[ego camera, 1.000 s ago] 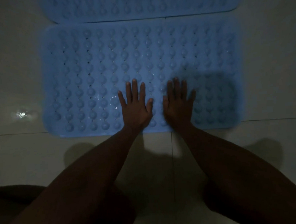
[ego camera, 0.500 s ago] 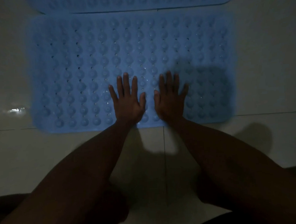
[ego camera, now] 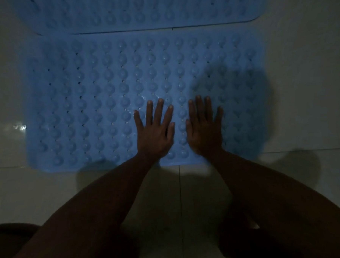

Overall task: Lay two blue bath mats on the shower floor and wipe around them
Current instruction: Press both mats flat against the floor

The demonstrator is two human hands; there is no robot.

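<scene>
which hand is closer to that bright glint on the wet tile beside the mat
Left. The left hand lies flat on the near mat, on the same side as the glint. The right hand lies beyond it, farther from the glint.

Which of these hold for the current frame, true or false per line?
1. Both hands lie flat on the near mat. True: left hand and right hand rest with fingers spread.
2. The far mat is rolled up. False: it lies flat.
3. The left hand holds a cloth. False: it holds nothing.
4. The near mat is covered in rows of bumps. True.
5. The mats lie on carpet. False: pale floor tiles.
</scene>
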